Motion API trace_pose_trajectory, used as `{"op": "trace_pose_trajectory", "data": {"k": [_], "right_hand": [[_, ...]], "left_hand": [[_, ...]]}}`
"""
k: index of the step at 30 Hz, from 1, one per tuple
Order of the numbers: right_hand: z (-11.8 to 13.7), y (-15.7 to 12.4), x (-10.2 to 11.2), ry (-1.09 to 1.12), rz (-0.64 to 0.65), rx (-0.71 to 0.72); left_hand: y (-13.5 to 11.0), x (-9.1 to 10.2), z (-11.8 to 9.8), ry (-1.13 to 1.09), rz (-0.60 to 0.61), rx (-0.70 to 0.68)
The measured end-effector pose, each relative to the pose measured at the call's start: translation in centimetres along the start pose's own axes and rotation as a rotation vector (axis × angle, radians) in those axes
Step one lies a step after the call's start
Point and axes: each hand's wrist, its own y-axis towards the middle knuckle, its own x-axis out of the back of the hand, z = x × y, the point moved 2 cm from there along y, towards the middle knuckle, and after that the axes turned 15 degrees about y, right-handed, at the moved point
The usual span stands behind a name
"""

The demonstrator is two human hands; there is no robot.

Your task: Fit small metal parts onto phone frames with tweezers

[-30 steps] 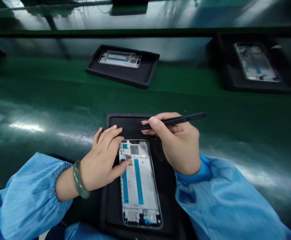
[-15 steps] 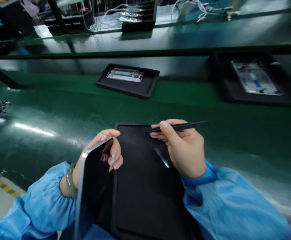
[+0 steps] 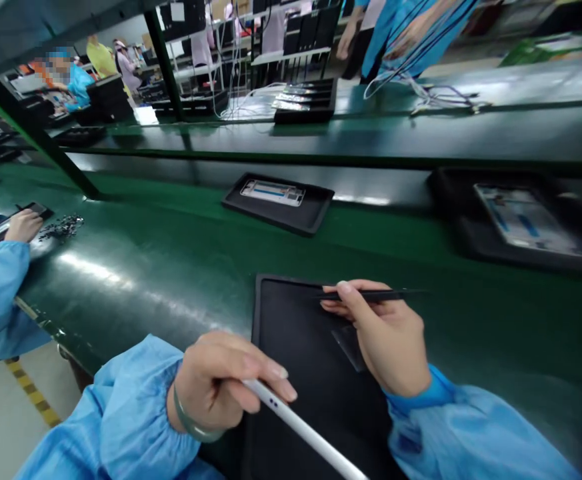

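My left hand (image 3: 225,383) grips a phone frame (image 3: 303,432) by its top end; I see it edge-on, a pale silver rim running down to the lower right, lifted over the near left part of a black tray (image 3: 291,347). My right hand (image 3: 381,337) rests on that tray's right side and pinches thin black tweezers (image 3: 371,294), which lie roughly level and point left. The tray's dark surface is bare where it shows between my hands. Blue sleeves cover both my forearms, and a green bangle sits on my left wrist.
On the green belt (image 3: 171,253), a second black tray (image 3: 281,203) with a phone frame sits further back, a third (image 3: 521,220) at right. A co-worker's hand (image 3: 23,225) works at far left beside small dark parts (image 3: 61,228). Shelves, cables and people stand beyond.
The phone frame lay flat in the tray a second ago. My left hand lifted it, turned it on edge and brought it towards me. My view rose; my right hand kept the tweezers.
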Motion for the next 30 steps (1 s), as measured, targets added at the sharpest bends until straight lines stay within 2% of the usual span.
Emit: {"op": "trace_pose_trajectory", "data": {"k": [4, 7, 10, 15, 21, 30], "right_hand": [[-0.1, 0.2, 0.0, -0.004, 0.014, -0.001], [0.0, 0.2, -0.2, -0.016, 0.028, 0.005], [0.0, 0.2, -0.4, -0.027, 0.050, 0.003], [0.0, 0.3, -0.5, -0.018, 0.063, 0.008], [0.1, 0.3, -0.7, -0.014, 0.079, 0.000], [0.1, 0.2, -0.8, -0.035, 0.074, 0.003]], "left_hand": [[-0.3, 0.2, -0.9, 0.020, -0.120, -0.313], [-0.1, 0.3, -1.7, 0.005, -0.116, -0.422], [-0.2, 0.2, -2.0, 0.003, -0.078, -0.460], [-0.7, 0.0, -1.9, -0.011, -0.133, -0.524], [-1.3, 0.0, -1.9, -0.005, -0.102, -0.615], [-1.2, 0.0, -2.1, 0.046, -0.117, -0.607]]}}
